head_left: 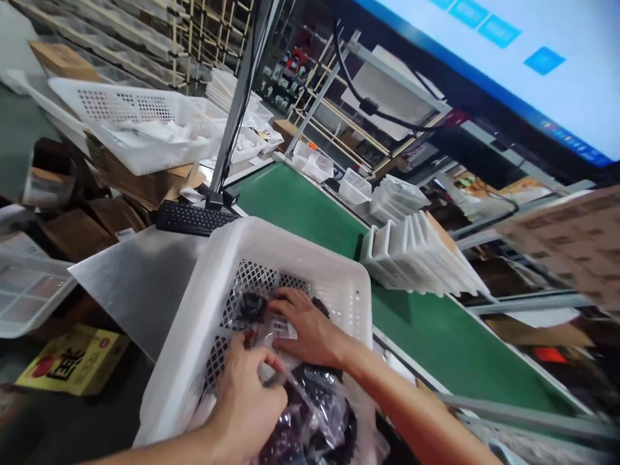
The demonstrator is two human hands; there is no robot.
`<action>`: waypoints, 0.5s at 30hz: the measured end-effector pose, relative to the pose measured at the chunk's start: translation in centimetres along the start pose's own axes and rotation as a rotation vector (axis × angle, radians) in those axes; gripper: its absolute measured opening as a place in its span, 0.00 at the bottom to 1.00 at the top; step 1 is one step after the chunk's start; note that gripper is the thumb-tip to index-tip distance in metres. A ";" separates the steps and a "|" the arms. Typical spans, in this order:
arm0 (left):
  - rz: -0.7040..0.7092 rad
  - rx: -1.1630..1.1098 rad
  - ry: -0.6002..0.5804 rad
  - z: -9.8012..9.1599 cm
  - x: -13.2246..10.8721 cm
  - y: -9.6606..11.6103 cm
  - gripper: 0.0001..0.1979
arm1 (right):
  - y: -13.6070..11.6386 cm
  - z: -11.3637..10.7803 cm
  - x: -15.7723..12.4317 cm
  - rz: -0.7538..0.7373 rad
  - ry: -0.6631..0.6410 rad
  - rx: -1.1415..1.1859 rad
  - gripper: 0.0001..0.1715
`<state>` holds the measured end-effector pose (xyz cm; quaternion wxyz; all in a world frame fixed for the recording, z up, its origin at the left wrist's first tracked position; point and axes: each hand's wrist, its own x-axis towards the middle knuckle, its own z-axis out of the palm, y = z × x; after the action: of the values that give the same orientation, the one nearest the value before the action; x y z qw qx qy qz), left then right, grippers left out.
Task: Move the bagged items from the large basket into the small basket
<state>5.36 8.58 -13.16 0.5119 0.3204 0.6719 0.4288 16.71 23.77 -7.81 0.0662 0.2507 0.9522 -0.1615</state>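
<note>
1. Left hand (247,403): curled narrow, pinching a fold of a transparent plastic bag (314,413).
2. Right hand (310,329): spread wide and pressed flat on the upper part of the same bag, just beside a small white label (283,329).
3. Bag: crinkled, glossy and bulging, with dark contents showing through the film. Location: partly inside a white perforated plastic crate (290,242), its lower part spilling over the crate's near edge toward the body.
4. Black bundle (252,309): lying in the crate, just beyond the hands, against the lattice of the far wall. Exact form too hidden to tell.
5. Crate edges: thick white rim around the hands, the left wall resting over a steel table (135,284), the right side near the belt's edge.
6. Room to the right: a broad strip of green conveyor belt (460,342) between the crate and a stack of white crates (416,255), the stack tilted on its side.
7. Beyond the table corner: a black keyboard (194,217) beside a metal monitor stand (232,129).
8. Farthest left: a white basket (140,123) holding white packets, on flattened cardboard (140,184).
9. Top right: a large monitor (484,64), lit pale blue.
</note>
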 end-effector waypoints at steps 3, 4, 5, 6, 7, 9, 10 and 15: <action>-0.056 -0.078 -0.070 -0.6 0.3 0.7 0.13 | -0.6 -0.3 0.4 0.036 -0.038 -0.014 0.42; -0.059 -0.084 -0.084 -0.7 0.3 0.7 0.14 | -0.7 -0.5 0.4 0.056 -0.040 0.002 0.43; -0.045 -0.074 -0.075 -0.7 0.2 0.6 0.15 | -0.8 -0.7 0.5 0.066 -0.046 0.038 0.41; -0.016 -0.049 -0.035 -0.7 0.1 0.4 0.15 | -0.8 -1.0 0.4 0.056 -0.059 0.096 0.36; 0.029 -0.011 0.038 -0.7 -0.1 0.0 0.15 | -0.7 -1.3 0.3 0.016 -0.080 0.176 0.28; 0.169 0.061 0.186 -0.7 -0.3 -1.1 0.15 | -0.4 -2.1 0.0 -0.119 -0.138 0.354 0.22; 0.229 0.074 0.231 -0.8 -0.4 -1.9 0.16 | -0.2 -2.5 -0.2 -0.186 -0.166 0.434 0.26; 0.282 0.232 -0.220 -0.3 -0.6 -6.5 0.45 | 0.7 -4.1 -0.8 -0.196 -0.405 0.702 0.31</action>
<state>5.26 5.24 -18.80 0.4766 0.5129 0.6055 0.3783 17.54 25.34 -3.99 0.1471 0.1293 0.8263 -0.5280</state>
